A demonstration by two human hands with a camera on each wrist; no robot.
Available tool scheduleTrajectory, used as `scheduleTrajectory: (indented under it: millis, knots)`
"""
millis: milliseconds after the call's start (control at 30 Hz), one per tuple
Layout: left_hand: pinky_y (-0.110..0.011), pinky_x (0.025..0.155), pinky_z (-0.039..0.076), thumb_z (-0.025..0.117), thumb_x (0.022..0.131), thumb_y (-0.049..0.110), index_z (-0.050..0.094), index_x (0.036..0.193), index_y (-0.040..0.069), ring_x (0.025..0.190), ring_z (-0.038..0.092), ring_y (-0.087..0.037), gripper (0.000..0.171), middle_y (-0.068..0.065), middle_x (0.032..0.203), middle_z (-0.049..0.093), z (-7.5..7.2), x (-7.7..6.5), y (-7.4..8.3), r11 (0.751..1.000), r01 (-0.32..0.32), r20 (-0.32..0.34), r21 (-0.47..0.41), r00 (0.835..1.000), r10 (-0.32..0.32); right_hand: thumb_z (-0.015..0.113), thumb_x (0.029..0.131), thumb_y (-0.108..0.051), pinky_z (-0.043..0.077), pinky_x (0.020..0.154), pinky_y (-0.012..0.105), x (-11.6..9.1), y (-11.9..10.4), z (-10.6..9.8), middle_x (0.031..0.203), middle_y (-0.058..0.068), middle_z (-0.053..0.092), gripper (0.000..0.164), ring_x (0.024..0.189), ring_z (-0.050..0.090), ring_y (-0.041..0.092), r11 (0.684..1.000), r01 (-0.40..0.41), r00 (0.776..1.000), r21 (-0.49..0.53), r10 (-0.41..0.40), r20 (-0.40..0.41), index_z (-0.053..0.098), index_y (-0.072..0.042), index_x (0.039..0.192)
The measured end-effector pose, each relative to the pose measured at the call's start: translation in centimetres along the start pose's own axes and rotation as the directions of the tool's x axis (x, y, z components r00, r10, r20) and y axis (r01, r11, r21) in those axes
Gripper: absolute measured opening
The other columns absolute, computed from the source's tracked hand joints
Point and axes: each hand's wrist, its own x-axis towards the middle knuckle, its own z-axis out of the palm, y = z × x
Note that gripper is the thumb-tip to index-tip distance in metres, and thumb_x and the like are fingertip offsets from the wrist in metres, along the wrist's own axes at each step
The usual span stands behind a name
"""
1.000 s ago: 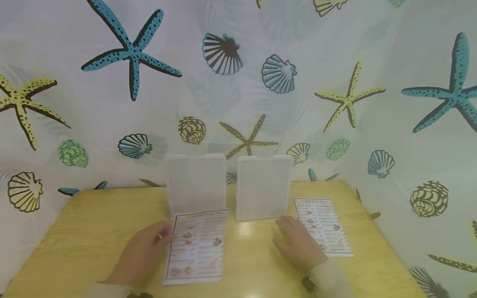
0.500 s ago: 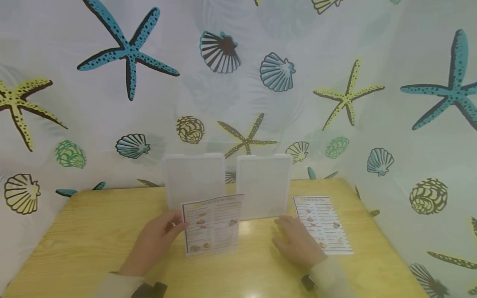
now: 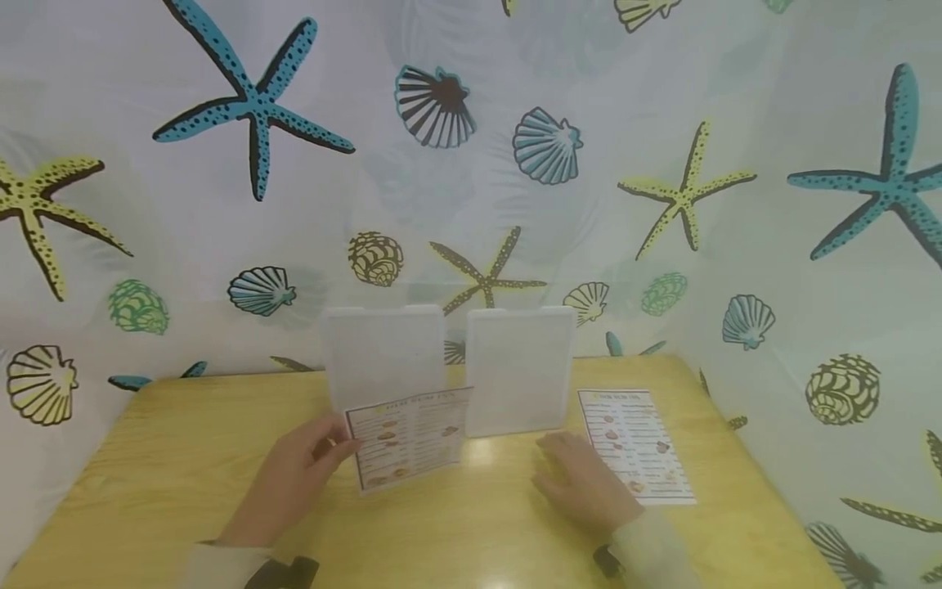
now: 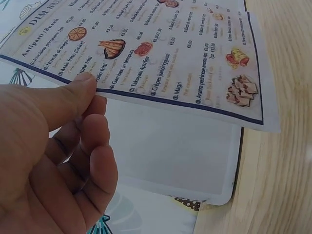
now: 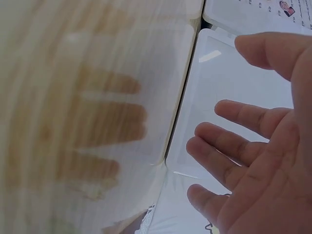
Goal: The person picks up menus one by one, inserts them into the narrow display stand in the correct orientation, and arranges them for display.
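Dark-bordered printed menu (image 3: 412,440), tilted, held by edge.

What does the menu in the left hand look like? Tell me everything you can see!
The menu is a thin white sheet that looks like paper, with a dark blue border, a heading starting "DIM", rows of words, prices and food pictures. The left hand pinches its left edge, holding it tilted, printed side facing the person, in front of a white board.

This is a cloth-screened corner, the kind of building hard to tell, with a starfish-and-shell curtain (image 3: 316,221) behind and beside a wooden table (image 3: 177,466) where a printed food menu (image 3: 648,446) lies.
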Motion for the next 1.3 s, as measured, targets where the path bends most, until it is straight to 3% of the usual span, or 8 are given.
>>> scheduleTrajectory:
  millis: [400, 567, 767, 967, 1300]
  knots:
    - [-0.026, 0.058, 0.049, 0.064, 0.104, 0.027, 0.059, 0.096, 0.022, 0.07, 0.056, -0.012, 0.01, 0.004, 0.094, 0.067, -0.4, -0.2, -0.5, 0.998, -0.006, 0.004, -0.057, 1.0, 0.007, 0.067, 0.1, -0.029, 0.036, 0.119, 0.055, 0.2, 0.1, 0.6, 0.144, 0.014, 0.059, 0.047, 0.138, 0.051, 0.036, 1.0, -0.008, 1.0, -0.027, 0.009, 0.015, 0.059, -0.006, 0.14]
    - [-0.026, 0.062, 0.05, 0.063, 0.104, 0.03, 0.057, 0.096, 0.021, 0.075, 0.056, -0.014, 0.013, 0.003, 0.094, 0.067, -0.2, -0.1, -0.3, 0.995, 0.002, 0.003, -0.096, 1.0, -0.001, 0.066, 0.101, -0.026, 0.041, 0.116, 0.05, 0.2, -0.2, 0.6, 0.139, 0.009, 0.063, 0.04, 0.133, 0.056, 0.029, 0.999, 0.011, 1.0, -0.034, -0.011, -0.011, 0.062, -0.01, 0.137]
    - [-0.027, 0.067, 0.054, 0.062, 0.104, 0.028, 0.057, 0.094, 0.02, 0.075, 0.058, -0.014, 0.014, 0.003, 0.096, 0.068, -0.1, -0.2, 0.1, 0.993, -0.002, -0.002, -0.117, 1.0, 0.002, 0.068, 0.1, -0.019, 0.049, 0.108, 0.047, 0.4, -1.3, 0.4, 0.127, 0.002, 0.068, 0.03, 0.123, 0.062, 0.022, 0.996, 0.078, 0.996, 0.034, -0.077, -0.038, 0.067, -0.011, 0.129]
    - [-0.028, 0.071, 0.056, 0.064, 0.103, 0.026, 0.059, 0.096, 0.02, 0.079, 0.064, -0.015, 0.01, 0.008, 0.104, 0.072, -0.2, -0.3, 0.5, 0.989, -0.014, -0.018, -0.148, 1.0, 0.012, 0.067, 0.1, -0.019, 0.048, 0.11, 0.048, 1.1, -2.8, 0.3, 0.132, 0.004, 0.067, 0.031, 0.127, 0.06, 0.023, 0.984, 0.157, 0.987, 0.078, -0.154, -0.046, 0.066, -0.011, 0.13]
    - [-0.028, 0.073, 0.057, 0.064, 0.103, 0.027, 0.059, 0.095, 0.02, 0.081, 0.063, -0.012, 0.012, 0.008, 0.106, 0.072, -0.5, -0.4, 0.4, 0.983, -0.019, -0.009, -0.181, 1.0, 0.018, 0.067, 0.101, -0.024, 0.051, 0.107, 0.042, 3.3, -5.5, 0.5, 0.128, -0.002, 0.067, 0.032, 0.123, 0.062, 0.017, 0.962, 0.236, 0.959, 0.135, -0.208, -0.191, 0.064, -0.014, 0.131]
